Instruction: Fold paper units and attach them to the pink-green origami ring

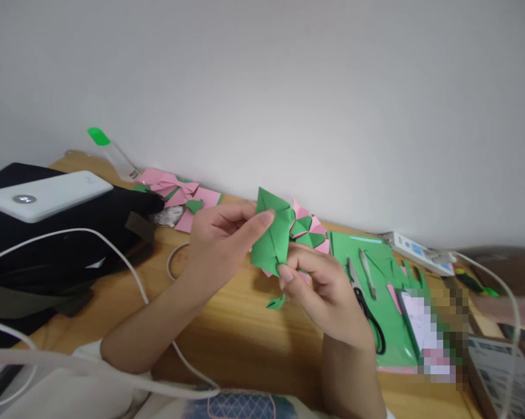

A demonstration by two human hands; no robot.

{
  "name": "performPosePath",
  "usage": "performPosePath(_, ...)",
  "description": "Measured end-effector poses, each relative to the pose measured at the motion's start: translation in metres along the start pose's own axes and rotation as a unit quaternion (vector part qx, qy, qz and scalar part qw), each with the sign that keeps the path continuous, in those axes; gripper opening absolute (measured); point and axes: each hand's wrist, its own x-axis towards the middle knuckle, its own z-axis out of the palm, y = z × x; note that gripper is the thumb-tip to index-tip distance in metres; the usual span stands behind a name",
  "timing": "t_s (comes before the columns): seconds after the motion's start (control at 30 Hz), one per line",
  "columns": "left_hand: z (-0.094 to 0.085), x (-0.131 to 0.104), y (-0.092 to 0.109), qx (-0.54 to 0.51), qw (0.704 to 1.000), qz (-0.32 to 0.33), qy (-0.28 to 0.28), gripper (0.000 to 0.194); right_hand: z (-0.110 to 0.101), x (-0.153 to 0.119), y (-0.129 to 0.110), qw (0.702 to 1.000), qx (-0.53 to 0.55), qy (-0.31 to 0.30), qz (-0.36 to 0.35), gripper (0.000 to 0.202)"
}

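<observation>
A piece of folded green paper (271, 238) with crease lines is held up above the wooden table. My left hand (227, 244) pinches its upper left part, thumb across the front. My right hand (321, 282) grips the lower right corner between thumb and fingers. Behind the paper, partly hidden, lies a cluster of pink and green folded paper pieces (308, 231). Below my right fingertips a small green paper scrap (277, 302) shows near the tabletop.
To the right, black-handled scissors (367, 314) and a craft knife (367, 273) lie on a green paper pack (345, 247), near a power strip (419, 254). Pink papers (205, 201) lie at the back left. A white power bank (53, 195) rests on a black bag (92, 218); a white cable (127, 265) trails across.
</observation>
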Motion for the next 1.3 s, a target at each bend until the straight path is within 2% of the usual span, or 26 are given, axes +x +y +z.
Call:
performPosePath(0.23,0.0017,-0.0020,-0.0036,-0.011,1.000,-0.006,-0.011,0.036,0.0033,0.0008,0.0023,0.998,0.042,0.041,-0.010,0.028)
performPosePath(0.37,0.0035,-0.0040,-0.0042,-0.013,0.999,-0.020,-0.022,0.031,0.0039,-0.0004,0.0047,0.996,0.045,0.075,-0.032,0.029)
performPosePath(0.5,0.0044,-0.0046,-0.0028,0.002,1.000,-0.012,-0.026,0.029,0.0014,-0.0003,0.0052,0.995,0.048,0.068,-0.050,0.031)
performPosePath(0.63,0.0049,-0.0048,-0.0001,-0.012,0.997,-0.008,-0.071,0.033,-0.0005,0.0001,0.0061,0.994,0.062,0.062,-0.059,0.032)
performPosePath(0.77,0.0052,-0.0062,0.0034,-0.001,0.993,-0.039,-0.111,0.035,-0.0008,-0.0023,0.0075,0.995,0.055,0.078,-0.040,0.035)
performPosePath(1.1,0.0045,-0.0093,0.0017,0.020,0.988,-0.049,-0.144,0.032,-0.0023,-0.0056,0.0067,0.993,0.066,0.090,-0.041,0.034)
performPosePath(1.3,0.0020,-0.0085,0.0034,0.048,0.987,-0.036,-0.150,0.029,-0.0035,-0.0031,0.0061,0.995,0.041,0.072,-0.048,0.034)
